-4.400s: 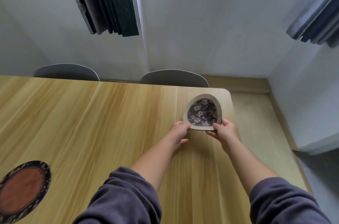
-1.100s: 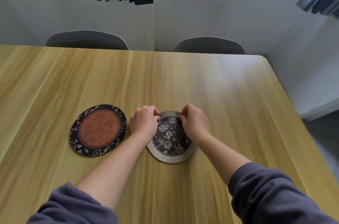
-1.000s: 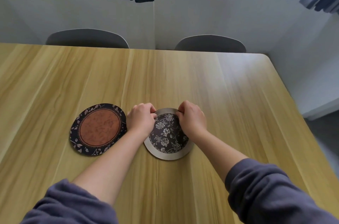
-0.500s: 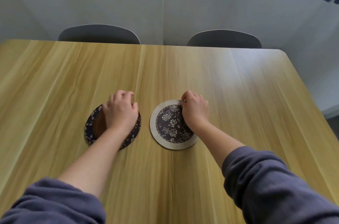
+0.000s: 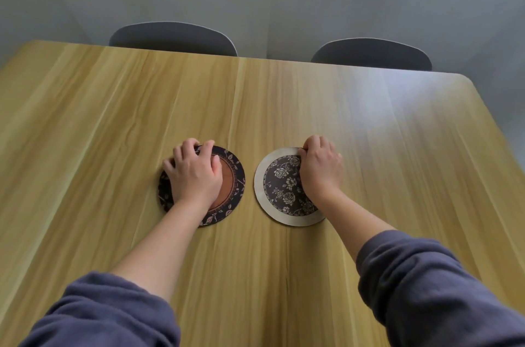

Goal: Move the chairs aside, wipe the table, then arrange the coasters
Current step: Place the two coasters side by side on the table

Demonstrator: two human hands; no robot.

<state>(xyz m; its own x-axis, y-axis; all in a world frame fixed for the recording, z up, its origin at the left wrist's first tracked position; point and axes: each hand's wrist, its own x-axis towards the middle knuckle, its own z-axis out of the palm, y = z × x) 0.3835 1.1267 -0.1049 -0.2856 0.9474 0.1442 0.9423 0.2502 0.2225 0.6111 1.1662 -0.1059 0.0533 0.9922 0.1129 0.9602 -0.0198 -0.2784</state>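
Wooden table point(image 5: 369, 153) (grey chairs point(image 5: 173, 37) beyond)

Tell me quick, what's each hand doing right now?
Left hand: grips the brown coaster at its far edge.
Right hand: pinches the floral coaster at its far edge.

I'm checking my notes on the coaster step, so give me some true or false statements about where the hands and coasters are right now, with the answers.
1. The left hand holds the brown-centred coaster, fingers curled over its far edge. True.
2. The right hand grips the floral coaster at its far rim. True.
3. The two coasters overlap. False: they lie side by side, with a strip of bare table between them.
4. The floral coaster has a dark rim. False: its rim is pale.
5. Three chairs show beyond the table. False: only two chair backs show there.
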